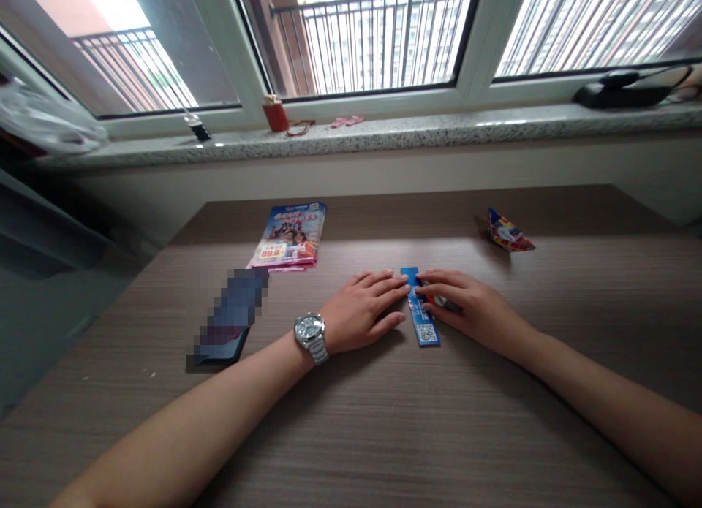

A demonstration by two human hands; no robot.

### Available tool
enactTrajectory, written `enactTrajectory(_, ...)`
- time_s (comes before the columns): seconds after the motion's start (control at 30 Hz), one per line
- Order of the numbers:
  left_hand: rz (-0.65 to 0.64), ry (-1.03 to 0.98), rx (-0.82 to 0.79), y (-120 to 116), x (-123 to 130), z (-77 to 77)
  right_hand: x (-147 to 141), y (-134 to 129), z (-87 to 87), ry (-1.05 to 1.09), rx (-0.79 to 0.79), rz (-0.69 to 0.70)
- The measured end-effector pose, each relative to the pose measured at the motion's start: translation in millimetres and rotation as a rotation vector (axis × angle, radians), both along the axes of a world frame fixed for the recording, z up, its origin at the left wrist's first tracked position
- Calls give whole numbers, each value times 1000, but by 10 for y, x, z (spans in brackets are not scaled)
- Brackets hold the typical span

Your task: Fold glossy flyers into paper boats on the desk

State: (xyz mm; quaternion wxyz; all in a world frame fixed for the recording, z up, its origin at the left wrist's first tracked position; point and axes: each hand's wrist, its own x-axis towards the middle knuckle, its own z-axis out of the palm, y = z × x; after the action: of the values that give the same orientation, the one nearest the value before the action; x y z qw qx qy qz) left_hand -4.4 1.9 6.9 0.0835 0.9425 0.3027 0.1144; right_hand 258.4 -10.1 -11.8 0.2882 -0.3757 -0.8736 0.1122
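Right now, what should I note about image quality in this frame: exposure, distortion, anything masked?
Head view: the window panes are blown out at upper left; wide-angle distortion bows the sill and table edges; a pixelated block masks the dark phone left of the left hand; the right hand and folded blue paper strip are sharp, with soft shadows beneath.

Narrow blue folded paper strip [420,311], QR code at near end; lying flat lengthwise on the wooden desk [384,420]

The leaflet [288,236] shows a price tag reading "89.9". The folded blue paper strip [421,316] bears a QR code.
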Motion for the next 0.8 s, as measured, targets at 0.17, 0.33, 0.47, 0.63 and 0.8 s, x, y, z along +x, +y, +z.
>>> enactTrajectory(0.17, 6, 21, -15, -28, 38, 15, -76, -44, 79, 2, -14, 18)
enactTrajectory(0.33, 5, 7, 0, -29, 40, -12, -157, -77, 101, 3, -80, 18)
enactTrajectory(0.47, -17, -11, 9, -23, 37, -16, -179, -61, 68, -6, -109, -14)
enactTrajectory(0.63, -7, -23, -3, -15, 33, -9, -172, -27, 57, 15, -153, -8)
enactTrajectory(0.8, -6, -33, -13, -12, 22, -2, -137, -4, 89, -3, -190, 45)
